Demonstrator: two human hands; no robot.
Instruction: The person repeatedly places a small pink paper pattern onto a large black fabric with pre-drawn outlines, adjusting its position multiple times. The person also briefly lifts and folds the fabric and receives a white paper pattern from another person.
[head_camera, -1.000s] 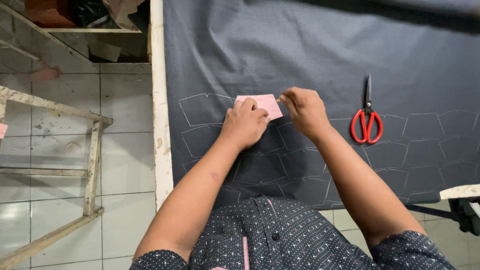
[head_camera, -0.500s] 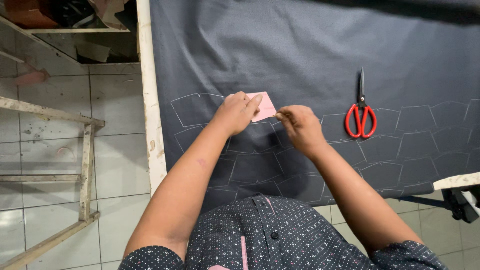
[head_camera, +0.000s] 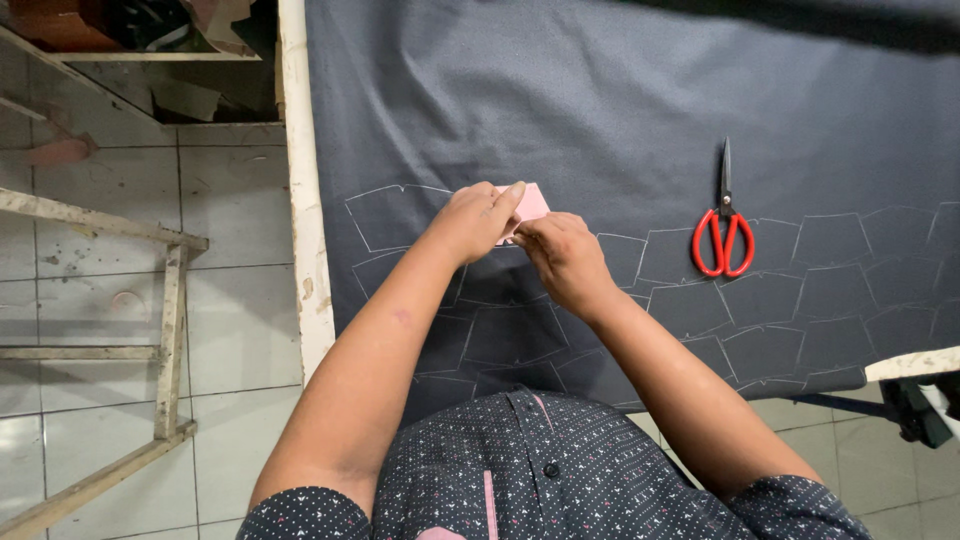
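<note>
Dotted dark cotton of your shirt fills the near edge; past it your forearms converge over the bench (head_camera: 296, 200). Your left hand (head_camera: 478, 218) presses flat, fingers closed down on the pink card template (head_camera: 531, 203), which peeks out at two o'clock from that hand. Your right hand (head_camera: 562, 252), curled and pinched, sits just beside the card's lower edge at its five o'clock; whether it grips chalk I cannot tell. Farther right, at three o'clock, red-handled scissors (head_camera: 722, 225) lie on the chalk-marked grey cloth (head_camera: 600, 90), blades pointing to twelve.
</note>
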